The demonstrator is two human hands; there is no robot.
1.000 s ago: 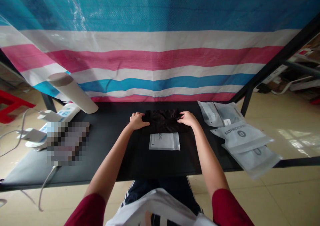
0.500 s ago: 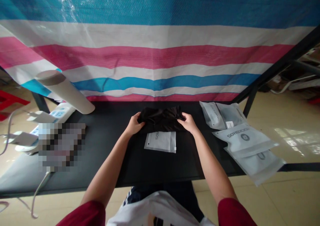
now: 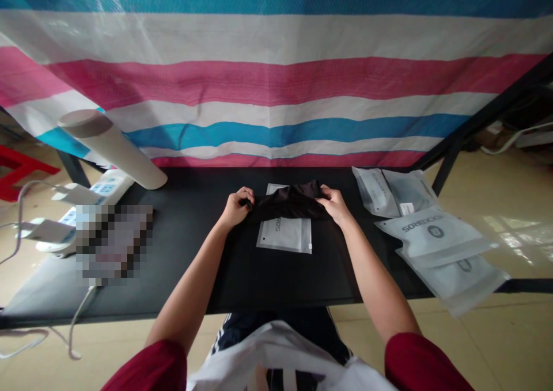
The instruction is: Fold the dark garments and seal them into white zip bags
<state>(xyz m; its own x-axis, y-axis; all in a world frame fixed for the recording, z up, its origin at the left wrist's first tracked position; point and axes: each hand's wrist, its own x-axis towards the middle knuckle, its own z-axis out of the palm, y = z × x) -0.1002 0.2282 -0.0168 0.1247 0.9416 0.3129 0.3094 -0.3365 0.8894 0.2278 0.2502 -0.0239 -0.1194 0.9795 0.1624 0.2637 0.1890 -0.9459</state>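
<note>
A piece of black fabric [image 3: 287,202], crumpled lengthwise, stretches between my two hands. My left hand [image 3: 237,208] is closed round its left end, with a bit of black showing in the fist. At the other end my right hand [image 3: 334,204] pinches the cloth between thumb and fingers. What kind of garment it is, I cannot tell. Under the fabric lies a flat frosted zip bag [image 3: 287,238] with printed lettering, its near part and a strip of its far edge showing.
Several frosted bags [image 3: 434,232] with printing lie at the table's right, some overhanging the edge. At left are a white cylinder-shaped bottle [image 3: 118,149], a power strip [image 3: 114,186] with chargers, and a blurred-out object [image 3: 114,241] with a cable. A striped sheet [image 3: 272,80] hangs behind the black table [image 3: 181,253].
The black fabric has been gathered into a narrower strip, uncovering the far edge of the bag beneath. My left hand has closed into a fist on its end. The view has shifted slightly.
</note>
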